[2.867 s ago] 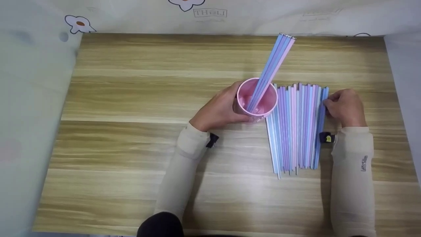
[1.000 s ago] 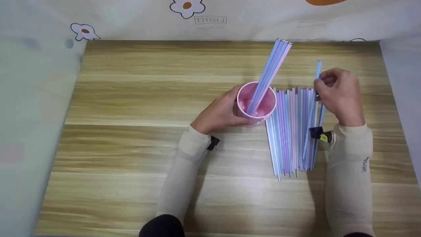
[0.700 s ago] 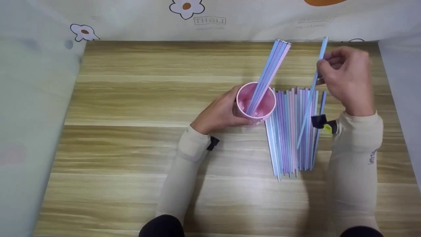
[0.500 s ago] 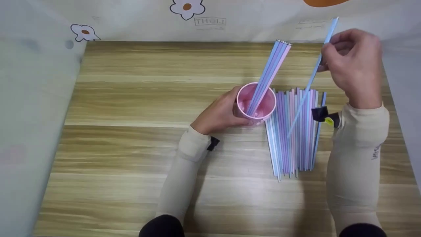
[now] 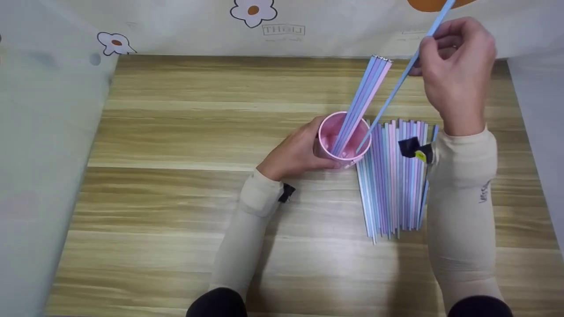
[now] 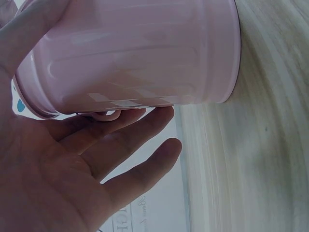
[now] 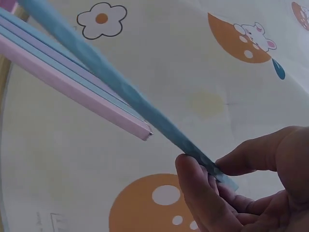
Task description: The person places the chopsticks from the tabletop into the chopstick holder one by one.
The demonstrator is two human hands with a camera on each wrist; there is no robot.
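Observation:
My left hand (image 5: 302,147) holds a pink cup (image 6: 135,53) from its left side, thumb on one side and fingers on the other. In the cup leans a bundle of several slim pastel sticks (image 5: 363,101), blue, purple and pink, with silvery ends. High at the back right, my right hand (image 5: 460,70) pinches a thin light-blue faceted stick (image 7: 128,92) near its upper end. It slants down to the left, and its lower tip appears within the cup's mouth at the right rim. Whether that tip touches the cup I cannot tell.
A row of several pastel sticks (image 5: 392,189) lies side by side on the wooden table (image 5: 176,198), right of the cup and partly beneath the right wrist's camera. Behind the table stands a pale backdrop (image 5: 185,26) with printed flowers.
My right hand has picked a blue stick from the row's right side, lifted it up and back, then brought it left so its lower tip reaches the cup's mouth. The left hand stays put.

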